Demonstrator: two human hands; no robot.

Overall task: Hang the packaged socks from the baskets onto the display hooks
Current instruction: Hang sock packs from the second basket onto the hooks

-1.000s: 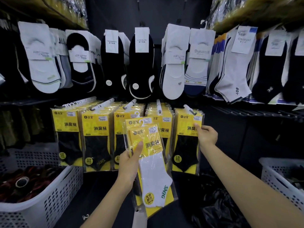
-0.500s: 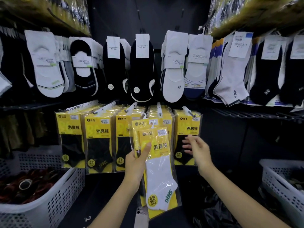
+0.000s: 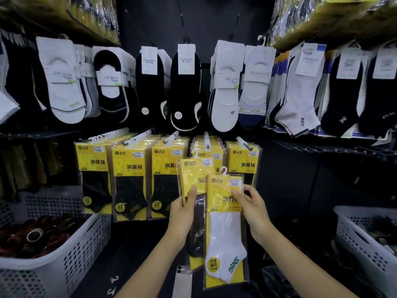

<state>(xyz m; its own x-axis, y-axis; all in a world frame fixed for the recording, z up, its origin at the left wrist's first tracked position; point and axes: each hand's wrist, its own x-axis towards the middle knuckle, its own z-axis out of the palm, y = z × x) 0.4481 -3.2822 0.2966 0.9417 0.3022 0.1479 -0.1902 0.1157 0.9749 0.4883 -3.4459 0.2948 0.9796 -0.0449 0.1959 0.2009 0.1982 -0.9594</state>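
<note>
Status: your right hand (image 3: 253, 209) pinches the white-sock pack (image 3: 225, 235) (thumb on its yellow header). Your left hand (image 3: 182, 214) grips the dark-sock pack (image 3: 191, 175) behind.

I see loose white socks (image 3: 62, 89) and black socks (image 3: 184, 93) hanging above, with wrapped yellow stock (image 3: 322, 16) stacked higher at right.

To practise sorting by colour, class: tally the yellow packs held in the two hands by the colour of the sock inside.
White-sock pack, in the right hand: 1
Dark-sock pack, in the left hand: 1
Total: 2
</note>
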